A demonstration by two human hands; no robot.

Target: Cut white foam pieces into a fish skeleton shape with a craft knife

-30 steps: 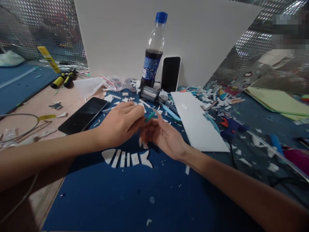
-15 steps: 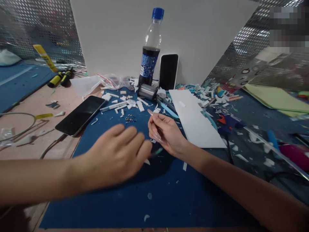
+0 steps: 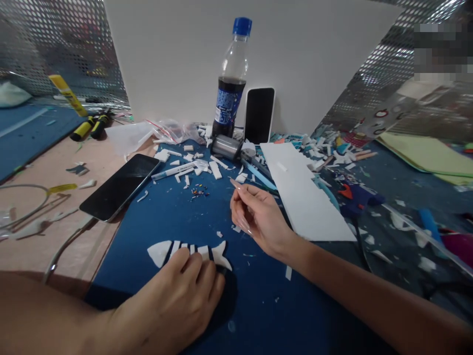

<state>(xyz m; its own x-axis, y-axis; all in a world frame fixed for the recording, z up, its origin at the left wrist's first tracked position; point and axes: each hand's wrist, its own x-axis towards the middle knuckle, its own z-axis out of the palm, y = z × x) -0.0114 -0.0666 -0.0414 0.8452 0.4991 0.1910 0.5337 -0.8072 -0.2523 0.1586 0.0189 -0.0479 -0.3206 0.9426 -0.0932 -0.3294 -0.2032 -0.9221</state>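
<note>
My left hand point(image 3: 173, 301) rests knuckles up on the blue cutting mat point(image 3: 177, 212). Its fingers are pressed together and curled down, and their tips touch the lower edge of a row of white foam pieces laid out as a fish skeleton point(image 3: 189, 251). Whatever is under that hand is hidden. My right hand point(image 3: 258, 217) hovers a little right of and above the fish. Its fingers are curled in and its thumb is pinched against its forefinger, with the long nail pointing up. I cannot see what the pinch holds.
A cola bottle point(image 3: 231, 93) and a propped phone point(image 3: 259, 114) stand at the white back wall. A second phone point(image 3: 120, 186) lies left of the mat, a white foam sheet point(image 3: 303, 192) lies right, and a glue gun point(image 3: 354, 197) lies beyond it. White scraps and a pen point(image 3: 173, 171) litter the mat's far part.
My left hand has drawn back toward me, uncovering the white fish pieces. The teal tool seen at its fingertips no longer shows. My right hand has hardly moved.
</note>
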